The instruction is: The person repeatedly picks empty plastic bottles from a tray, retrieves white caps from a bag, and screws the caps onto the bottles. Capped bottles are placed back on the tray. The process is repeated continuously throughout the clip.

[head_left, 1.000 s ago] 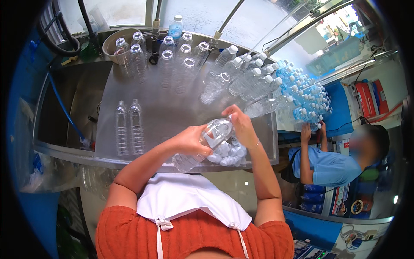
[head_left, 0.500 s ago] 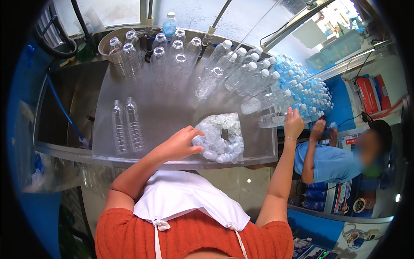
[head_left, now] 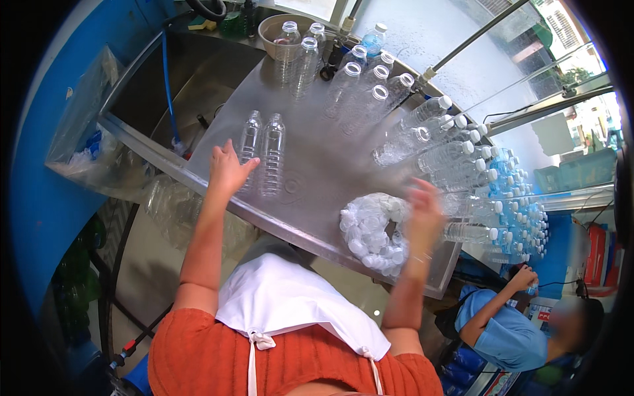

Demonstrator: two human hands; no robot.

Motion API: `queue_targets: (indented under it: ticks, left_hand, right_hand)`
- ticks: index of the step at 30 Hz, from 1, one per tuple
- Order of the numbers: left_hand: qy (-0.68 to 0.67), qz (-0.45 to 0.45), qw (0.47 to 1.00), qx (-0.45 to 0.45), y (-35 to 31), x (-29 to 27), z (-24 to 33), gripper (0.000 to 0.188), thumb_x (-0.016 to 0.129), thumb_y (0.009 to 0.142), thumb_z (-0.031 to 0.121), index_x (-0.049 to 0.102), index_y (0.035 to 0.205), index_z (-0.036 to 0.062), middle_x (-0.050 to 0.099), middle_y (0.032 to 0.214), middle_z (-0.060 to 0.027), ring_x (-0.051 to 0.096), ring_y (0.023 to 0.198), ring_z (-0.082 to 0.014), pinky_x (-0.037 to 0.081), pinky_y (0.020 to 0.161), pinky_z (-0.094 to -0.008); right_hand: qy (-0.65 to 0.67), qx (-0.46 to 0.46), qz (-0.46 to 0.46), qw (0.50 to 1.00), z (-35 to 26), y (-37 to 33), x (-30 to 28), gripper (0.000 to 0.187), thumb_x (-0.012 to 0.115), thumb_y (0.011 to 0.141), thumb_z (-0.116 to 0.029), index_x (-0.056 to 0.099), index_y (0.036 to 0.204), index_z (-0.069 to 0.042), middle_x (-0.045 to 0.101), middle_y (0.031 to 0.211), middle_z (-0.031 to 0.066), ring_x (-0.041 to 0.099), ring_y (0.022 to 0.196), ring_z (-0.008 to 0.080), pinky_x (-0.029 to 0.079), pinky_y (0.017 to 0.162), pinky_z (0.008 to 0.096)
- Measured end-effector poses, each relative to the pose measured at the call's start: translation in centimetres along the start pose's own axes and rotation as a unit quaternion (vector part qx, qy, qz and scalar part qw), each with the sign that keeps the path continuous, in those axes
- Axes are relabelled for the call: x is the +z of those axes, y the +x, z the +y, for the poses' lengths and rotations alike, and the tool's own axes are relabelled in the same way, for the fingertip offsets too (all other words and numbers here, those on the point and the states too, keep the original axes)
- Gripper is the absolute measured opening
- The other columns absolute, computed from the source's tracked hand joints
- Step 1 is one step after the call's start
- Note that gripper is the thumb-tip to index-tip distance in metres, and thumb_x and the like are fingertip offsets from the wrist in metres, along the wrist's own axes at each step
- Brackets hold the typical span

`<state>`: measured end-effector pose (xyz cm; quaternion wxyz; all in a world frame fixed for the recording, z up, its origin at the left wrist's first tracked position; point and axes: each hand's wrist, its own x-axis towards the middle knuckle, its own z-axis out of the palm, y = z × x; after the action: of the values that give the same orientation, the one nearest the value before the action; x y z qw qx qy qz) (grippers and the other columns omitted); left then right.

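Observation:
My left hand is at two clear plastic bottles without caps near the counter's front edge. Its fingers are apart, and the thumb overlaps the nearer, left bottle; whether it touches is unclear. Just right of that stands the second bottle. My right hand, smeared by motion, is over the right side of a heap of white and clear caps. Whether it holds anything does not show. A white-capped bottle is right of this hand.
Uncapped bottles and a brown tub line the back of the metal counter. Capped bottles and many blue-tinted ones crowd the right. A sink is at left. A person in blue works at right.
My left hand has gone from the cap heap leftward to the two uncapped bottles. My right hand has left the capped bottle at right and come back over the caps. The view has turned.

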<state>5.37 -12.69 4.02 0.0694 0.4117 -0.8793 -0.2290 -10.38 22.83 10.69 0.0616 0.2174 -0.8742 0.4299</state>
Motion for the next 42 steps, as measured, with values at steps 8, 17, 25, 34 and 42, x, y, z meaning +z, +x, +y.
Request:
queue_targets:
  ticks: [8,17,25,34,42]
  left_hand:
    - [-0.223,-0.073,0.971,0.034,0.0,3.4,-0.1,0.083,0.082,0.07,0.031,0.042,0.133,-0.0049,0.061,0.117,-0.0238,0.062,0.105,-0.0348,0.05,0.089,-0.0409]
    - [-0.27,0.148,0.93,0.203,8.5,10.6,8.1,0.081,0.079,0.07,0.01,0.038,0.139,0.0133,0.055,0.126,-0.0143,0.05,0.117,-0.0345,0.039,0.1,-0.0427]
    - [-0.291,0.175,0.917,0.209,12.0,14.3,11.2,0.086,0.077,0.07,0.009,0.03,0.143,0.0089,0.052,0.128,-0.019,0.049,0.116,-0.0379,0.039,0.098,-0.0458]
    - [-0.416,0.168,0.86,0.242,2.6,10.8,4.6,0.054,0.058,0.072,-0.009,0.049,0.124,0.0039,0.055,0.117,-0.0202,0.055,0.105,-0.0367,0.045,0.09,-0.0434]
    - [-0.342,-0.002,0.94,0.016,-13.8,9.7,-28.7,0.016,0.053,0.069,-0.008,0.061,0.077,0.0027,0.062,0.081,-0.0129,0.062,0.078,-0.031,0.049,0.068,-0.0392]
  right_hand:
    - [0.026,0.059,-0.267,0.961,-5.2,1.6,20.4,0.059,0.074,0.08,-0.03,0.052,0.127,-0.002,0.067,0.101,0.0181,0.065,0.084,0.0227,0.053,0.074,0.0336]
    - [0.13,0.014,0.024,0.991,-0.1,4.9,20.4,0.067,0.078,0.071,-0.005,0.04,0.126,-0.007,0.049,0.105,0.0127,0.055,0.095,0.0231,0.054,0.072,0.0345]
    - [0.117,0.086,0.102,0.984,0.1,7.6,22.7,0.067,0.078,0.073,-0.007,0.039,0.127,-0.006,0.047,0.105,0.0131,0.054,0.09,0.0212,0.051,0.07,0.033]
    - [0.296,0.11,0.16,0.935,-1.3,5.6,22.9,0.056,0.066,0.083,-0.001,0.034,0.128,-0.003,0.05,0.091,0.0051,0.052,0.083,0.0154,0.047,0.077,0.0295]
    - [0.3,-0.223,-0.207,0.904,-12.1,-14.8,27.3,0.023,0.05,0.085,0.012,0.055,0.1,-0.005,0.059,0.087,0.0114,0.059,0.071,0.0207,0.051,0.061,0.0331]
